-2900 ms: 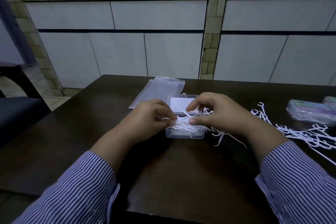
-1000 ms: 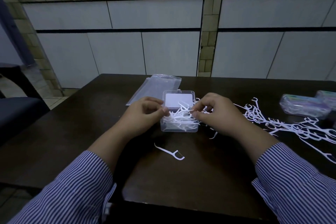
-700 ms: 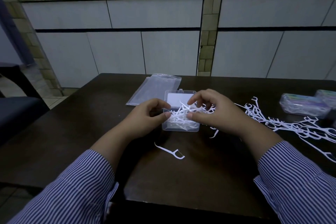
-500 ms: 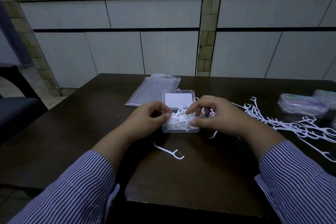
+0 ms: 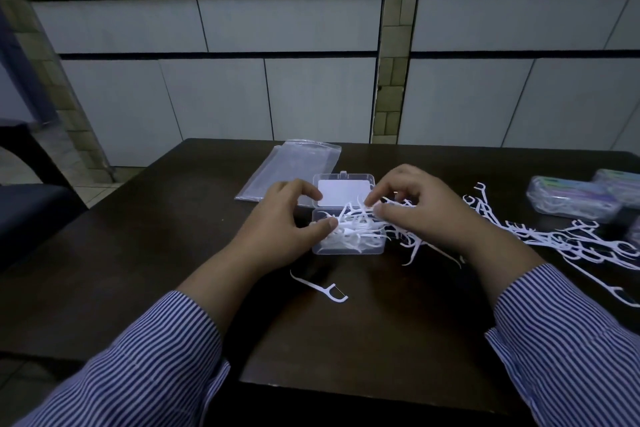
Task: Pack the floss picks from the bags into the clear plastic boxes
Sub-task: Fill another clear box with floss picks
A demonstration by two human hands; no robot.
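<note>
Nearest you, in front of the clear plastic box [image 5: 348,246], a single floss pick [image 5: 320,288] lies alone on the dark tabletop [image 5: 145,253]; you will want to collect it before closing up. The box sits open between your hands, its lid [image 5: 344,191] folded back on the far side, and a tangled heap of floss picks [image 5: 356,225] rises above its rim, some spilling over the right edge onto the tabletop. Your left hand [image 5: 280,222] curls at the box's left wall, thumb tip pressed against the picks there, steadying the pile. Your right hand [image 5: 422,208] hovers over the box's right side with thumb and forefinger pinching picks at the top of the heap. These picks look very light, thin and springy, and their hooked heads catch on one another, so lifting one will likely drag others along; take them by the straight handles, align a small bunch in one direction, and lay it flat rather than pressing the tangle down. The box is light too and may slide, so keep the left hand bracing it. To the right of the box, a long scatter of loose picks [image 5: 554,239] trails across the tabletop toward two filled boxes [image 5: 571,199] further right. Beyond the box's lid, slightly left, an empty clear bag [image 5: 291,168] lies flat.
</note>
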